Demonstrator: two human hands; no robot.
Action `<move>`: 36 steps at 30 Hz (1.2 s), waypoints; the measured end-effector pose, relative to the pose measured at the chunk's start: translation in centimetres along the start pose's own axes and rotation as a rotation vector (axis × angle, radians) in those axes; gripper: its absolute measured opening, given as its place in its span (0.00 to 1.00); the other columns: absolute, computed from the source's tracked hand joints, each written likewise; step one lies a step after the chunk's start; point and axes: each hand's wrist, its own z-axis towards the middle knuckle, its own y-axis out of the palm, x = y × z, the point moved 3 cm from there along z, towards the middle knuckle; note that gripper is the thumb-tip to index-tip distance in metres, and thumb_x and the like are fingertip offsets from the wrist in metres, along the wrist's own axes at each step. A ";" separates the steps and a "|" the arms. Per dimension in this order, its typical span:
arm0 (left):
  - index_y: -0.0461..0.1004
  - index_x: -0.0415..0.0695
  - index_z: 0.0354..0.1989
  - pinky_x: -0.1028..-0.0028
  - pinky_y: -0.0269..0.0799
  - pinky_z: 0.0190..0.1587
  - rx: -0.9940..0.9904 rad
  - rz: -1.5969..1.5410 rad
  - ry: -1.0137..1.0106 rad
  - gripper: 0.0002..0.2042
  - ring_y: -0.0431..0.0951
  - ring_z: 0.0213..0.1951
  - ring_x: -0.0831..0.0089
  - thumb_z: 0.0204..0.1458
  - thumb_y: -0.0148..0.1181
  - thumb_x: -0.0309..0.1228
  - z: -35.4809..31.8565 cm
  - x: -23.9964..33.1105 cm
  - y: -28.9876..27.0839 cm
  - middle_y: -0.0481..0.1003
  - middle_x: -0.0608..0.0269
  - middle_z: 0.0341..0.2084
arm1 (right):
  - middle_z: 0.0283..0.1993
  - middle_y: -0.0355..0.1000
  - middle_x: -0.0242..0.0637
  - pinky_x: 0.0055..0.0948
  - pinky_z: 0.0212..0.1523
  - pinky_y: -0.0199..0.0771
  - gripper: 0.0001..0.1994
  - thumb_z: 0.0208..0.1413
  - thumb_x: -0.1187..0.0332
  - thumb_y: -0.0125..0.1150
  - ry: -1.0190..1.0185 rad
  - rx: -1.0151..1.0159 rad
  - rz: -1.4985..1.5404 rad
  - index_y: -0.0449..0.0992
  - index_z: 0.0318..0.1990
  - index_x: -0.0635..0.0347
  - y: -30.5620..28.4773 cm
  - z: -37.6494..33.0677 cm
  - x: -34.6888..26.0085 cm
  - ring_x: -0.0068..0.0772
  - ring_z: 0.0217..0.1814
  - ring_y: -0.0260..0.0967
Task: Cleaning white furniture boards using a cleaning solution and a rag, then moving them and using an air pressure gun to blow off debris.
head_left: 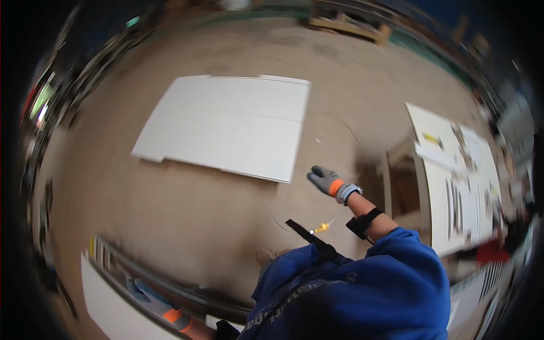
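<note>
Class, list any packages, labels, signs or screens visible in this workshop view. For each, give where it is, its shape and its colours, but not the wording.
Printed sheets: on the work table at the right, long white rectangles with dark marks, too blurred to make out.
Yellow tag or label: on the same white sheets, near the far end, small and oblong.
No packages or screens show clearly; the bright green patch at the far left is too blurred to tell.

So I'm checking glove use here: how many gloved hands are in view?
2. The right hand hangs free over the floor, near the white panels. The left hand rests on a white board at lower left. No other hands show.
</note>
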 end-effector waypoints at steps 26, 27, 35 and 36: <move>0.63 0.35 0.58 0.68 0.62 0.58 -1.338 0.327 0.159 0.24 0.66 0.57 0.63 0.56 0.58 0.34 -25.4 2.5 36.8 0.65 0.50 0.56 | 0.64 0.59 0.56 0.40 0.65 0.56 0.43 0.46 0.41 0.55 1.338 -0.240 0.151 0.60 0.62 0.67 8.9 -19.4 36.9 0.53 0.68 0.55; 0.63 0.35 0.58 0.68 0.62 0.58 -1.352 0.347 0.159 0.24 0.66 0.57 0.63 0.56 0.58 0.34 -25.9 1.3 36.5 0.65 0.50 0.56 | 0.64 0.59 0.54 0.39 0.66 0.56 0.40 0.47 0.43 0.55 1.379 -0.231 0.169 0.62 0.62 0.66 9.4 -17.9 38.6 0.51 0.68 0.55; 0.64 0.33 0.55 0.65 0.62 0.58 -1.416 0.466 0.059 0.21 0.64 0.59 0.58 0.55 0.56 0.30 -34.0 -5.2 41.4 0.63 0.46 0.57 | 0.38 0.77 0.49 0.39 0.44 0.74 0.19 0.49 0.57 0.55 1.157 -0.297 0.052 0.79 0.41 0.62 25.2 -5.8 54.7 0.48 0.41 0.75; 0.64 0.33 0.55 0.65 0.62 0.58 -1.427 0.470 0.063 0.21 0.64 0.59 0.58 0.55 0.56 0.30 -34.2 -7.4 42.2 0.63 0.46 0.57 | 0.38 0.77 0.49 0.39 0.43 0.74 0.19 0.49 0.56 0.56 1.175 -0.319 0.013 0.79 0.40 0.62 27.7 -5.2 56.3 0.48 0.40 0.75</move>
